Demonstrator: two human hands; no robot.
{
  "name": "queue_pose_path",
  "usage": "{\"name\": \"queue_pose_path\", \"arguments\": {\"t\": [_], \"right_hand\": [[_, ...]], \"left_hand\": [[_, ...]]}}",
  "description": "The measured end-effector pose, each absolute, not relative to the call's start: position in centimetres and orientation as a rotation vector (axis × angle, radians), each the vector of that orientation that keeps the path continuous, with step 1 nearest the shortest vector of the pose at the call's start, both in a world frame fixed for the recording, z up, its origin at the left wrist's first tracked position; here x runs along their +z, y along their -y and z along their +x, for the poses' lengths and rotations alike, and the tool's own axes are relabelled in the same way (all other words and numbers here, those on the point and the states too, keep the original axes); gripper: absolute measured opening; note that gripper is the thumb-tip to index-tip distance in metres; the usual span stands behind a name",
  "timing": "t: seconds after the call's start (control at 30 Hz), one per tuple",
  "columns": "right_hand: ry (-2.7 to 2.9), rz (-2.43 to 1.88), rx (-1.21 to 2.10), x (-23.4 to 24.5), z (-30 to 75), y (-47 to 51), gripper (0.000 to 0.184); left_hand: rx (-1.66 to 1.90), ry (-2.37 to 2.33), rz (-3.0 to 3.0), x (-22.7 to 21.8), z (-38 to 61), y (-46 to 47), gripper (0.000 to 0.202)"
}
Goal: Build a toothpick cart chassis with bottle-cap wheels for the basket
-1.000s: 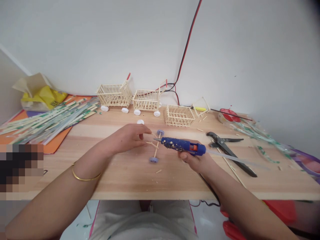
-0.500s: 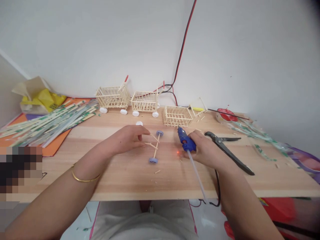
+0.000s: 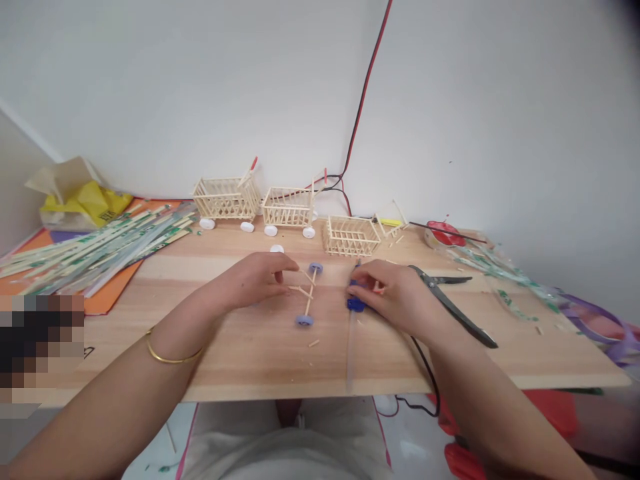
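My left hand (image 3: 257, 280) is closed with thumb and fingertips on two thin sticks. These sticks join a wooden axle (image 3: 311, 293), which has a purple-blue wheel at each end. My right hand (image 3: 393, 290) curls its fingers over a blue hot glue gun (image 3: 356, 303) low on the table, partly hiding it. A clear glue stick (image 3: 349, 353) runs from the gun towards the table's front edge. Right of this hand are black-handled pruning shears (image 3: 460, 313). A stick basket (image 3: 351, 237) without visible wheels stands behind the glue gun.
Two stick carts (image 3: 227, 200) with white wheels stand by the wall. A loose white wheel (image 3: 277, 249) lies behind my left hand. Wrapped sticks (image 3: 110, 243) pile up at left. Clear packaging (image 3: 520, 273) and a red-lined bowl (image 3: 444, 233) are at right.
My right hand has moved slightly left and turned over the glue gun, which now lies lower with its glue stick pointing straight towards me. My left hand keeps its hold on the sticks.
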State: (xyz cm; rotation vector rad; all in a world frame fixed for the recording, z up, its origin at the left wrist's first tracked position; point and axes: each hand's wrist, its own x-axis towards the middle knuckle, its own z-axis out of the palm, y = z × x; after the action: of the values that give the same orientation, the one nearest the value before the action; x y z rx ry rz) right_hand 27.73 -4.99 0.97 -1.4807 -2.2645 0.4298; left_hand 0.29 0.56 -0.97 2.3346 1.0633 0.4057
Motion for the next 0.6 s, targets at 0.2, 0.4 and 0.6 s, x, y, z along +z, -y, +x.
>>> {"name": "queue_pose_path", "arguments": {"t": [0.2,0.4,0.6], "right_hand": [[2.180,-1.253,0.667,-2.2,23.4,3.0,0.011],[2.170,-1.178,0.689,-3.7,22.9,2.8,0.014],[2.196,-1.161,0.661,-4.0,22.7,2.7,0.012]], "left_hand": [[0.402,-1.068,2.382,-0.9,0.4,-0.6,0.035],[0.418,-1.046,2.381,-1.1,0.3,-0.6,0.036],[0.437,-1.019,2.387,-1.2,0.3,-0.6,0.035]]}}
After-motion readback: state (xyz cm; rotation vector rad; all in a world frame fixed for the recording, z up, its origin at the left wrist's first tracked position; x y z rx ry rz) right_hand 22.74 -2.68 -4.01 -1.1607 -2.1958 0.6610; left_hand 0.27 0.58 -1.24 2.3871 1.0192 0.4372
